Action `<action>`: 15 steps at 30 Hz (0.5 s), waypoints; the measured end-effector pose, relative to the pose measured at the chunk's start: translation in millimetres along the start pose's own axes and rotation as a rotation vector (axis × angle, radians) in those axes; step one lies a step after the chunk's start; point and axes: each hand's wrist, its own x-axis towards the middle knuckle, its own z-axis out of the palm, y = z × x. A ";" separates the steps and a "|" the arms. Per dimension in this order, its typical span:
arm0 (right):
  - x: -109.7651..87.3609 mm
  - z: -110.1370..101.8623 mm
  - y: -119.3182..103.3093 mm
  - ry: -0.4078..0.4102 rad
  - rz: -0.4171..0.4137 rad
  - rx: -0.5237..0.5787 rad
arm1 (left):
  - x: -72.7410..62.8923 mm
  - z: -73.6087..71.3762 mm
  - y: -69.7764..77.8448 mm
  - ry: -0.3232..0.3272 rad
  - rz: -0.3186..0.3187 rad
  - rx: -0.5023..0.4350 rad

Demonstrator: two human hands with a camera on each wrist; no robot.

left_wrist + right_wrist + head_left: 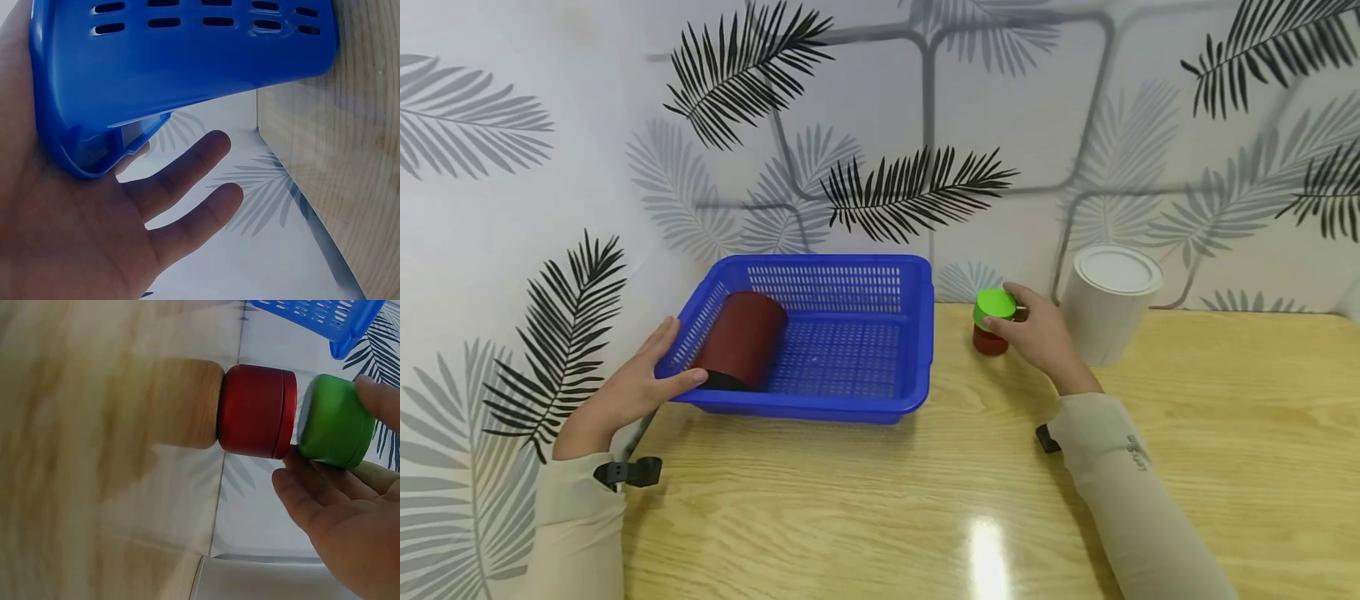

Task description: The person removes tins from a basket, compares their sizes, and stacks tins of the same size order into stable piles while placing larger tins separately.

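Note:
My right hand (pixel 1037 333) pinches a small green round tin (pixel 337 422) between thumb and fingers. Just below it, a matching red tin (pixel 256 411) stands upright on the table; in the right wrist view a narrow gap shows between the two, and the green one tilts slightly. My left hand (pixel 628 392) rests at the near left corner of a blue plastic basket (pixel 820 407), palm against the rim, fingers extended along the outside and thumb over the front edge. Inside the basket a dark red cylinder (pixel 745 337) lies on its side against the left wall.
A tall white lidded canister (pixel 1105 308) stands right behind my right hand, close to the wall. The wooden table (pixel 850 508) meets a wall with a leaf pattern (pixel 1000 108) along its back edge. Black camera straps circle both sleeves.

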 end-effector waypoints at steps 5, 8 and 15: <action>-0.2 -1.7 3.6 -0.015 0.039 -0.039 | -1.0 0.0 1.4 -0.003 -0.002 -0.001; 0.5 -1.7 5.2 -0.026 0.042 -0.050 | -1.7 -0.4 2.3 -0.008 -0.006 -0.003; 2.2 -0.7 8.4 -0.048 0.054 -0.052 | -2.0 0.4 3.4 -0.008 -0.008 -0.018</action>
